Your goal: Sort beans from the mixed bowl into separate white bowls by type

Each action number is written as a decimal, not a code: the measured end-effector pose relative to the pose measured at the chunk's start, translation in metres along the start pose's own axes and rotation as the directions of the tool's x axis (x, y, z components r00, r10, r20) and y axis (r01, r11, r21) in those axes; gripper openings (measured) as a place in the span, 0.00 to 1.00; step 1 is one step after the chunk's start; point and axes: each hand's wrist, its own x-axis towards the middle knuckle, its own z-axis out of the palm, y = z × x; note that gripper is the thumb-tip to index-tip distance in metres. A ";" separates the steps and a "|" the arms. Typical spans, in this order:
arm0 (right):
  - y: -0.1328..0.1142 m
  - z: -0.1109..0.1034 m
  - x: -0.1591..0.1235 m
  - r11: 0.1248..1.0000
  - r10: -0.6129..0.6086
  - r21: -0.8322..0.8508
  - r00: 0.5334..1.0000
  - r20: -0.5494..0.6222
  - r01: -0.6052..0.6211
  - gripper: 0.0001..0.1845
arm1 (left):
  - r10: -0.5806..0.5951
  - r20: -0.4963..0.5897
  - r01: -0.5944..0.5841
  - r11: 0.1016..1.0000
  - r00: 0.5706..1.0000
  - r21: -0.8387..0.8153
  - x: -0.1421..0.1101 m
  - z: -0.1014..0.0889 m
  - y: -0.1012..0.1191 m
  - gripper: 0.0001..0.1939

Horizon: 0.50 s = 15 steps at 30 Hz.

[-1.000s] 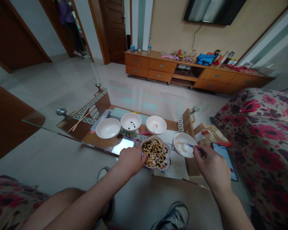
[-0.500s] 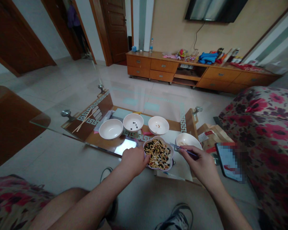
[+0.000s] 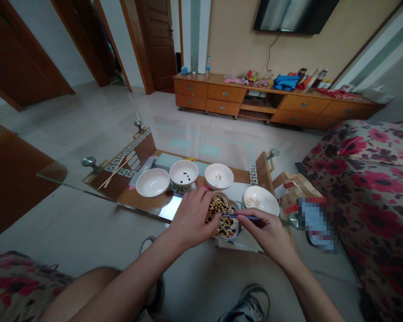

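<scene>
The left hand (image 3: pixel 192 219) is gripping the rim of a flower-shaped dish (image 3: pixel 229 237) on the desk (image 3: pixel 137 208), while the right hand (image 3: pixel 265 232) is pinching blue chopsticks (image 3: pixel 238 216) just above the mixed beans (image 3: pixel 221 219). Most beans are remaining unsorted in the dish, with only a few black beans (image 3: pixel 184 177), yellow beans (image 3: pixel 218 177) and pale pieces (image 3: pixel 253 197) lying in separate white bowls (image 3: pixel 179 172), and a fourth white bowl (image 3: pixel 152 182) is sitting empty.
</scene>
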 end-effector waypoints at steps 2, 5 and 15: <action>-0.004 0.007 -0.004 1.000 -0.026 -0.002 0.999 0.028 0.026 0.12 | 0.151 0.031 -0.141 0.966 0.988 -0.218 0.000 -0.001 0.005 0.19; -0.010 0.016 -0.009 0.999 -0.048 -0.011 0.998 0.041 0.048 0.12 | 0.212 0.062 -0.184 0.935 0.975 -0.304 -0.001 0.002 0.007 0.11; 0.028 -0.092 0.003 0.900 -0.044 -0.371 0.799 -0.599 -0.228 0.31 | 0.200 0.060 -0.179 0.950 0.978 -0.257 0.001 0.007 0.000 0.10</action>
